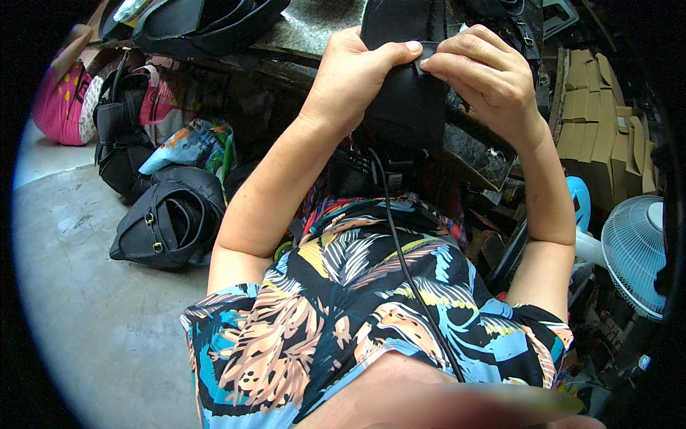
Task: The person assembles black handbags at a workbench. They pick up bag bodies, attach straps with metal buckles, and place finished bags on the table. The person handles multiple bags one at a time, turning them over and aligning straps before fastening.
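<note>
Both hands are raised at the top middle, over the edge of a worktable. My left hand (354, 75) is closed on a flat black panel (406, 107) of fabric or leather, its thumb pressing on the face. Opposite it, my right hand (493, 75) pinches a small black flap or tab (421, 61) on the panel, with thumb and fingertips together. The panel hangs down between my wrists, and its upper end runs out of the picture. What the fingers behind it do is hidden.
A worktable (304, 25) carries black bag-like pieces (207, 28). Black bags (168, 222) and colourful cloth (193, 146) lie on the grey floor (78, 286) at left. On the right are stacked cardboard boxes (589, 121) and a fan (632, 250). A black cord (400, 257) crosses my shirt.
</note>
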Available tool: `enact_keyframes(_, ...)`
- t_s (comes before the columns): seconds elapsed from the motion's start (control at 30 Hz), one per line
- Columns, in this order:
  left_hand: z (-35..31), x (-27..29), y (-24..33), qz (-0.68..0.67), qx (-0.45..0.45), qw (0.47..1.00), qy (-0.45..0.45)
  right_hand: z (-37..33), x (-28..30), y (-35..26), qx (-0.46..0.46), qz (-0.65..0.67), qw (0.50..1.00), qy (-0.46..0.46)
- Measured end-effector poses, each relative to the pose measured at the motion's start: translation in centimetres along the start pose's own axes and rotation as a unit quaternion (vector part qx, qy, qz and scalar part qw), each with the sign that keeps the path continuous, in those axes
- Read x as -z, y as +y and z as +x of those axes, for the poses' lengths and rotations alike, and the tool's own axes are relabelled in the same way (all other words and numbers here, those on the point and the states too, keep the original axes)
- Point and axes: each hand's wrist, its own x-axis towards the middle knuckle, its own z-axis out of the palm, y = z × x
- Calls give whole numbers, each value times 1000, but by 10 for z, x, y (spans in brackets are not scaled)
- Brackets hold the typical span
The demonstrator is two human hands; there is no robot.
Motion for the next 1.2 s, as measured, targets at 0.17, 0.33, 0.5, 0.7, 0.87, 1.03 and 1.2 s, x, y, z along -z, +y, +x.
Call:
enact_keyframes(0.17, -1, 1, -3, -54, 15, 998, -5, -5, -4, -2, 30, -19, 999, 20)
enact_keyframes(0.33, -4, -3, -4, -64, 7, 998, -2, -9, -6, -8, 55, -38, 997, 45)
enact_keyframes(0.5, -5, -2, -1, -65, 10, 998, 19, -10, -8, -12, -14, -19, 999, 47)
enact_keyframes(0.7, -7, -1, -3, -20, -26, 999, 16, -9, -11, -10, -11, -9, 999, 46)
enact_keyframes(0.87, -6, 1, -5, -50, -4, 999, 8, -13, -16, -6, -10, 13, 999, 48)
enact_keyframes(1.03, -4, 4, -3, -85, 38, 996, 8, -16, -18, -6, 26, -18, 999, 32)
enact_keyframes(1.2, -8, 8, 5, -112, 61, 992, 24, -20, -18, -9, 12, -36, 999, 31)
